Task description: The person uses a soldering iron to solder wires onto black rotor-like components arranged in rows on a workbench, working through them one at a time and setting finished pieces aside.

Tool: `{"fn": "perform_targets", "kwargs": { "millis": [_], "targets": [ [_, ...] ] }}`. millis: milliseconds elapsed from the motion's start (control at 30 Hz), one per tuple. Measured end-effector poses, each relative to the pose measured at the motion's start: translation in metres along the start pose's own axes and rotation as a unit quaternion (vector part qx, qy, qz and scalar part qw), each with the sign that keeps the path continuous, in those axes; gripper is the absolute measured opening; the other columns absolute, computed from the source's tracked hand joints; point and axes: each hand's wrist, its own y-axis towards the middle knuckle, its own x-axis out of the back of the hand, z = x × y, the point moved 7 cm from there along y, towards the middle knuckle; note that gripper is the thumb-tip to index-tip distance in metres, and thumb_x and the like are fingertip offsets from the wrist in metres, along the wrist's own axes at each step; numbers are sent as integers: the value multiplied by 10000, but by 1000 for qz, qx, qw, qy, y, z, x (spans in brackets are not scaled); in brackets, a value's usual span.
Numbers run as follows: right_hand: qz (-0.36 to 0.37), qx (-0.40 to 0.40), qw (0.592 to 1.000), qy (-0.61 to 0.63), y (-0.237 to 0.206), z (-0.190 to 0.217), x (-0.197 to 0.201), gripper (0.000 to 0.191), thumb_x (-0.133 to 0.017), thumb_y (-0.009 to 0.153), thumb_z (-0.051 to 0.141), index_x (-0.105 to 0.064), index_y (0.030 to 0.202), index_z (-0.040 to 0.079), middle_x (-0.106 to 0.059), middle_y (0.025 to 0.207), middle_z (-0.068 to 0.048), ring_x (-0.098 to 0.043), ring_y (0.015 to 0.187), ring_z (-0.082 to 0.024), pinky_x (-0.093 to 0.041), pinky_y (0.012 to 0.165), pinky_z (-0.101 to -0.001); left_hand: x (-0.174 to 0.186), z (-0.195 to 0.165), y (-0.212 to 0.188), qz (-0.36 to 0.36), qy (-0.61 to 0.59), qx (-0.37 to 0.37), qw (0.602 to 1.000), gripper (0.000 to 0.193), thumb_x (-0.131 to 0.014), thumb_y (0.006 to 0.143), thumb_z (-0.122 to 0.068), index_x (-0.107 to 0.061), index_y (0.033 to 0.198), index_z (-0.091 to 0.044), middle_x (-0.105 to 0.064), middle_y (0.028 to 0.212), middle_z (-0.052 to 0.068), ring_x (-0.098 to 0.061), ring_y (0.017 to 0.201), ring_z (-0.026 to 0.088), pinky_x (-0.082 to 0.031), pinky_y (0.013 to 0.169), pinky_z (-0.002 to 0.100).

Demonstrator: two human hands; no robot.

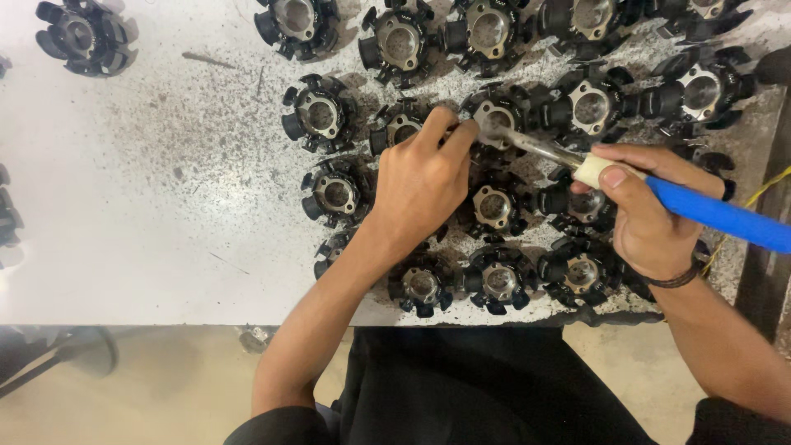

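Likely stiff and fairly heavy, that black stator core [497, 118] with its metal hub, upper middle of the frame among rows of identical stator cores [499, 280] on a speckled white workbench [124, 214]; best gripped by the outer teeth, hub left alone; pinched at its left edge by left hand [420, 185], fingertips closed on the rim; right hand [647, 210] clenched round a blue-handled soldering iron [626, 181], tip touching the hub; probably hot, hence no touching near the tip.
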Motion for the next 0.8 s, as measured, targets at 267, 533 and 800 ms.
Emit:
{"fn": "perform_targets", "kwargs": {
  "millis": [267, 533, 800],
  "targets": [
    [47, 58, 994, -74, 8, 18, 7, 178, -657, 1073, 75, -700, 1167, -70, -731, 1033, -219, -762, 813, -254, -644, 709, -307, -1, -5, 10, 15, 24, -14, 1000, 232, -671, 859, 5, -661, 1088, -28, -600, 1020, 115, -710, 753, 315, -583, 622, 418],
    [-50, 0, 999, -19, -60, 17, 15, 273, -682, 890, 136, -731, 1068, -64, -771, 870, -213, -736, 637, -202, -553, 482, -206, 44, -28, -45, -23, -25, 8, 999, 277, -704, 900, 38, -681, 1169, -28, -611, 1077, 112, -703, 785, 243, -579, 610, 346],
    [-36, -67, 994, -82, -97, 7, 2, 281, -680, 972, 119, -697, 1109, -126, -735, 953, -243, -767, 762, -260, -610, 678, -263, 19, -34, -71, 3, -20, 13, 1000, 268, -753, 899, -4, -719, 1163, -43, -648, 1048, 97, -690, 683, 222, -532, 520, 347]
  ]
}}
